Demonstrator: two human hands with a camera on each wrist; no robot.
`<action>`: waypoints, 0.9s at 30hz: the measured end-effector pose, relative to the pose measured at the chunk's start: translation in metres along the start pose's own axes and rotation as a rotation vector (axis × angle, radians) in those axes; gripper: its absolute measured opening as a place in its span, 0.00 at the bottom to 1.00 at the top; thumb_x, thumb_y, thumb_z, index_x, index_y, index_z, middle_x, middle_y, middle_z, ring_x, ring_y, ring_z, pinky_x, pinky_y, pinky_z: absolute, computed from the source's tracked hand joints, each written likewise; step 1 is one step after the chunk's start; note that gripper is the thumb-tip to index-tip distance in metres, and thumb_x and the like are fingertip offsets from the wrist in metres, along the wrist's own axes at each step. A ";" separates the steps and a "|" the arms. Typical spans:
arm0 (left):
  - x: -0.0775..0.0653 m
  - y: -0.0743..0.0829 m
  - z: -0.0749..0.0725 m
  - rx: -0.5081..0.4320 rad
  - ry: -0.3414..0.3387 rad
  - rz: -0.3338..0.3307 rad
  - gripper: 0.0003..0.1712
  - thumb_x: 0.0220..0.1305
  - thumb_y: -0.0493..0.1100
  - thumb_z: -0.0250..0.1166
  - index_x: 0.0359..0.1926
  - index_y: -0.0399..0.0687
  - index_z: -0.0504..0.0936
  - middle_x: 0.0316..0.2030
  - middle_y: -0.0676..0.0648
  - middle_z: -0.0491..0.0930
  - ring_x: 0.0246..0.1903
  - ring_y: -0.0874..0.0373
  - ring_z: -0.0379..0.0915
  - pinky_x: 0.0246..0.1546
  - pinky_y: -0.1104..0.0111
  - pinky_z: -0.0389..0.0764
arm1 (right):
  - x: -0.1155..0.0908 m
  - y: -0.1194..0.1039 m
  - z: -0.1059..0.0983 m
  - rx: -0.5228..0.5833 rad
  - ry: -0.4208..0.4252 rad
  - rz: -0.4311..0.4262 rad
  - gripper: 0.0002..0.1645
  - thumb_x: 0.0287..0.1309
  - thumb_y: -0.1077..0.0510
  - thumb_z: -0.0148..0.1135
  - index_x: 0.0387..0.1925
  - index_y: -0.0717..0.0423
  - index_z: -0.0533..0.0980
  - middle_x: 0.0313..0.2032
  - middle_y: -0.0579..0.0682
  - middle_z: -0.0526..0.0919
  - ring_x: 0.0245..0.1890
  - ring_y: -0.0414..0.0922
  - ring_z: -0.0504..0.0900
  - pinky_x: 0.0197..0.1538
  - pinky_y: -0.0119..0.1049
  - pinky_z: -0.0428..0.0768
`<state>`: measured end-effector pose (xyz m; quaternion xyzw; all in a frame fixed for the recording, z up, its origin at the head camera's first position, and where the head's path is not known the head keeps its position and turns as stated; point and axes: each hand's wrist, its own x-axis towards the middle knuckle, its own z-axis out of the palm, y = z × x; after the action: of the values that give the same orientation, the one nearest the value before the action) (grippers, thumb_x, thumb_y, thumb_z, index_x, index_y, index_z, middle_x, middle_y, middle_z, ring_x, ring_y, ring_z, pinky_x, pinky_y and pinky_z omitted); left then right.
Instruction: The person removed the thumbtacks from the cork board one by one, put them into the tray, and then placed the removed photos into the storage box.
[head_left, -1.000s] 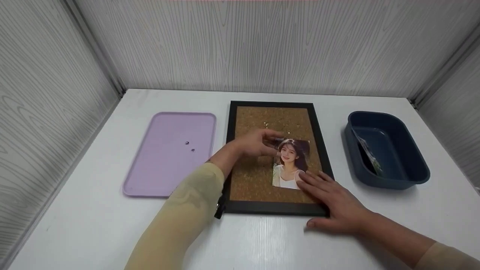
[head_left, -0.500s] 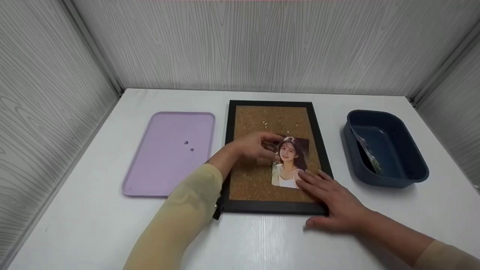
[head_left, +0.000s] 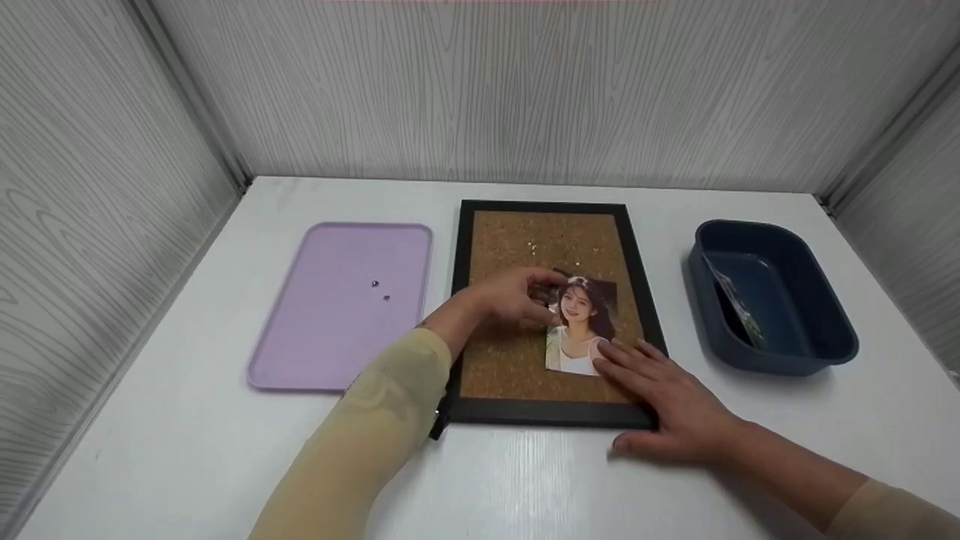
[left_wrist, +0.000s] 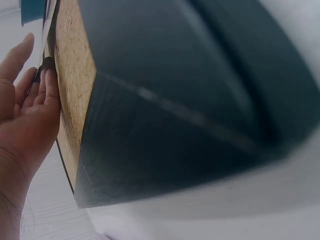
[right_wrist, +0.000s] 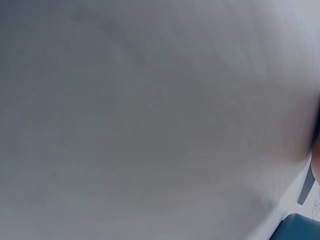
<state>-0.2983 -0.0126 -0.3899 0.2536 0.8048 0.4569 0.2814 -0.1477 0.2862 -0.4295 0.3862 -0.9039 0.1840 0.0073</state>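
A portrait photo (head_left: 581,334) lies on the lower right of a black-framed cork board (head_left: 502,367). My left hand (head_left: 510,294) has its fingertips at the photo's upper left edge, which looks slightly raised. In the left wrist view, the left hand (left_wrist: 30,110) has its fingers bent at that edge, with the thumb standing off on the other side. My right hand (head_left: 667,397) lies flat with spread fingers, pressing the photo's lower right corner and the frame, thumb on the table. Only a sliver of the right hand (right_wrist: 316,162) shows in the right wrist view.
Left of the board, a lilac tray (head_left: 330,315) holds two small shiny pieces (head_left: 381,291). A dark blue bin (head_left: 787,307) on the right contains a picture card (head_left: 735,304). Small shiny bits (head_left: 532,248) sit on the upper cork. Wood-patterned walls enclose the table.
My left hand has shifted slightly toward the near edge, and the photo's upper left corner shows more, tilted a little. The right hand has stayed in place.
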 end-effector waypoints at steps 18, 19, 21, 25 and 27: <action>0.004 0.002 0.005 -0.053 -0.016 0.051 0.42 0.65 0.32 0.73 0.77 0.39 0.67 0.70 0.39 0.74 0.69 0.48 0.70 0.68 0.62 0.72 | -0.004 0.003 0.000 -0.015 0.013 0.005 0.61 0.57 0.29 0.74 0.83 0.46 0.60 0.84 0.50 0.54 0.82 0.55 0.53 0.81 0.35 0.37; 0.004 0.002 0.005 -0.054 -0.016 0.051 0.42 0.64 0.32 0.73 0.77 0.38 0.67 0.70 0.39 0.74 0.69 0.48 0.70 0.68 0.62 0.72 | -0.004 0.003 0.000 -0.016 0.014 0.005 0.61 0.57 0.29 0.74 0.83 0.46 0.59 0.83 0.50 0.54 0.82 0.55 0.53 0.81 0.35 0.37; 0.004 0.001 0.005 -0.060 -0.018 0.051 0.42 0.65 0.31 0.72 0.77 0.38 0.67 0.69 0.40 0.74 0.69 0.49 0.71 0.68 0.63 0.72 | -0.004 0.004 0.000 -0.015 0.011 0.009 0.62 0.56 0.29 0.74 0.84 0.46 0.59 0.83 0.50 0.54 0.82 0.55 0.53 0.81 0.35 0.37; 0.004 0.000 0.005 -0.056 -0.016 0.048 0.42 0.65 0.31 0.73 0.77 0.39 0.67 0.69 0.41 0.75 0.68 0.50 0.71 0.68 0.62 0.73 | -0.004 0.003 -0.001 -0.007 0.002 0.026 0.62 0.57 0.28 0.74 0.84 0.45 0.58 0.84 0.49 0.54 0.82 0.55 0.52 0.80 0.35 0.37; 0.004 -0.001 0.004 -0.059 -0.016 0.049 0.42 0.64 0.31 0.73 0.78 0.39 0.67 0.68 0.41 0.75 0.68 0.49 0.71 0.68 0.62 0.73 | -0.004 0.002 -0.001 -0.002 0.003 0.040 0.62 0.57 0.28 0.74 0.84 0.43 0.58 0.84 0.48 0.54 0.82 0.57 0.52 0.80 0.35 0.37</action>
<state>-0.2986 -0.0076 -0.3934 0.2685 0.7821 0.4853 0.2840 -0.1460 0.2905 -0.4299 0.3675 -0.9117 0.1838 0.0053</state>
